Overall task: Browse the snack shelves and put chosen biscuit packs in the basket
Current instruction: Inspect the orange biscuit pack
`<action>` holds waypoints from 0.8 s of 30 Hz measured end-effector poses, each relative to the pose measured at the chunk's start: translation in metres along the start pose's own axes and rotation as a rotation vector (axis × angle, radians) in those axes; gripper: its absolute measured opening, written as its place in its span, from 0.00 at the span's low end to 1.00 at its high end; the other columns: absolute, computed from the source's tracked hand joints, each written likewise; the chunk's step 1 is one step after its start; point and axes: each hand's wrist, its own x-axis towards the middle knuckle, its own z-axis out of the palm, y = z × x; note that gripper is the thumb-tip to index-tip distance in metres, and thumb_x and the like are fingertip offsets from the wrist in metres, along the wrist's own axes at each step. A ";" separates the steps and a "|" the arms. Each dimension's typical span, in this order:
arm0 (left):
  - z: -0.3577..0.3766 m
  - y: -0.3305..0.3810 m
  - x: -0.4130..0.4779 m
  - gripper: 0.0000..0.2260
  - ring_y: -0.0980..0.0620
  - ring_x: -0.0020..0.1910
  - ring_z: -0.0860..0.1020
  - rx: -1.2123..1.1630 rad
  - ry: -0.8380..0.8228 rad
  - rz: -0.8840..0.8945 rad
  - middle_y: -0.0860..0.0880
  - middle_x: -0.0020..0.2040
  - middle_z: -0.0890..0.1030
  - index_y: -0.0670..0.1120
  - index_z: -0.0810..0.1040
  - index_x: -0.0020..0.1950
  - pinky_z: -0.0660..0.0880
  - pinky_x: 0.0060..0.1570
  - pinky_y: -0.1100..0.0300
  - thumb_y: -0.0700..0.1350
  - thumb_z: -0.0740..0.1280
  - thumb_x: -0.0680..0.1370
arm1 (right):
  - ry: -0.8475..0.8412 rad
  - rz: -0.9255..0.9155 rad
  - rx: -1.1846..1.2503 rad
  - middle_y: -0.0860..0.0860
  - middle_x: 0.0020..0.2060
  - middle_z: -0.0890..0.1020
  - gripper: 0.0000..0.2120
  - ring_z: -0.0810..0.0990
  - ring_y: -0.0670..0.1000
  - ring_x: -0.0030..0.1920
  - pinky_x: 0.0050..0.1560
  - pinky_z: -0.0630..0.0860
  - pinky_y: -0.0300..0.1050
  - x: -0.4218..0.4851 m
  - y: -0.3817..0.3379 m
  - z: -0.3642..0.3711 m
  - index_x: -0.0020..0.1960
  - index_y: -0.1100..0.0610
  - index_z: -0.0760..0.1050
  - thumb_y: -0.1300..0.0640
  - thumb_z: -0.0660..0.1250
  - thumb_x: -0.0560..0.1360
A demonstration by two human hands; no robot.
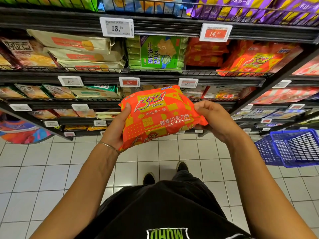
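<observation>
Head view, looking down past our black shirt point(160, 209): both bare forearms reach forward and meet on one orange-red biscuit pack point(160, 116) marked "3+2", held flat in the air in front of the shelves and above the floor. Our left hand point(117, 130) grips its left end, thumb on the printed face and fingers hidden beneath. A thin bracelet point(108, 146) circles that wrist. Our right hand point(214, 119) curls round the pack's right end, pinching the crimped edge. Below the pack, two dark shoes point(148, 178) stand on pale floor tiles point(34, 178). The blue basket point(293, 149) sits to the right of our right forearm, apart from the pack; we cannot tell whether it hangs or rests on the tiles. Beyond the hands rise black wire shelves point(164, 80). A green soda biscuit pack point(155, 54) lies beside matching orange-red packs point(255, 59), under price tags reading 13.70 point(117, 27) and 14.50 point(215, 32).
</observation>
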 end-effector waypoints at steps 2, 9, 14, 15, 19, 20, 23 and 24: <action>0.001 -0.002 -0.002 0.25 0.39 0.58 0.84 -0.031 -0.014 -0.009 0.41 0.63 0.84 0.48 0.77 0.71 0.83 0.47 0.43 0.63 0.62 0.81 | -0.039 0.052 0.152 0.50 0.34 0.84 0.14 0.83 0.51 0.35 0.33 0.79 0.42 0.002 -0.002 0.003 0.51 0.56 0.81 0.49 0.62 0.85; 0.012 0.001 -0.011 0.32 0.37 0.50 0.86 0.123 -0.036 -0.012 0.38 0.63 0.83 0.47 0.76 0.72 0.81 0.32 0.47 0.66 0.63 0.76 | -0.183 0.247 0.328 0.59 0.54 0.88 0.21 0.89 0.58 0.50 0.42 0.85 0.52 0.003 0.004 0.019 0.59 0.54 0.82 0.41 0.72 0.74; 0.015 0.004 -0.014 0.32 0.31 0.62 0.79 0.039 -0.042 0.011 0.38 0.67 0.80 0.48 0.73 0.75 0.82 0.36 0.43 0.68 0.51 0.82 | -0.140 0.156 0.340 0.59 0.56 0.87 0.18 0.88 0.60 0.52 0.46 0.85 0.54 0.004 0.010 0.016 0.63 0.55 0.80 0.46 0.70 0.78; 0.016 0.004 -0.014 0.31 0.30 0.63 0.78 0.061 -0.019 0.030 0.38 0.67 0.80 0.47 0.73 0.75 0.81 0.39 0.41 0.66 0.51 0.83 | -0.140 0.147 0.359 0.59 0.56 0.87 0.18 0.88 0.60 0.52 0.46 0.85 0.54 0.004 0.010 0.015 0.62 0.54 0.80 0.45 0.71 0.77; 0.022 0.004 -0.012 0.23 0.29 0.64 0.78 0.151 0.153 0.154 0.36 0.64 0.81 0.42 0.75 0.70 0.77 0.55 0.30 0.57 0.57 0.86 | -0.141 0.095 0.399 0.59 0.58 0.86 0.19 0.88 0.60 0.53 0.46 0.85 0.54 0.003 0.011 0.014 0.65 0.55 0.78 0.46 0.70 0.78; 0.022 0.005 -0.011 0.19 0.30 0.61 0.80 0.169 0.190 0.197 0.36 0.61 0.82 0.41 0.77 0.65 0.77 0.56 0.29 0.54 0.59 0.86 | -0.138 0.081 0.407 0.59 0.58 0.86 0.18 0.88 0.60 0.53 0.46 0.85 0.53 0.003 0.011 0.014 0.65 0.56 0.78 0.47 0.69 0.79; 0.021 0.007 -0.008 0.16 0.37 0.47 0.84 0.282 0.181 0.252 0.38 0.48 0.84 0.36 0.79 0.59 0.82 0.48 0.38 0.48 0.62 0.86 | -0.129 0.057 0.399 0.59 0.59 0.86 0.21 0.87 0.60 0.55 0.47 0.85 0.54 0.003 0.010 0.013 0.68 0.57 0.76 0.48 0.69 0.79; 0.020 0.007 -0.007 0.16 0.38 0.45 0.84 0.327 0.164 0.252 0.38 0.47 0.84 0.34 0.79 0.61 0.83 0.47 0.40 0.47 0.62 0.86 | -0.125 0.051 0.386 0.60 0.59 0.86 0.23 0.87 0.60 0.55 0.48 0.85 0.54 0.004 0.010 0.013 0.69 0.57 0.76 0.47 0.69 0.79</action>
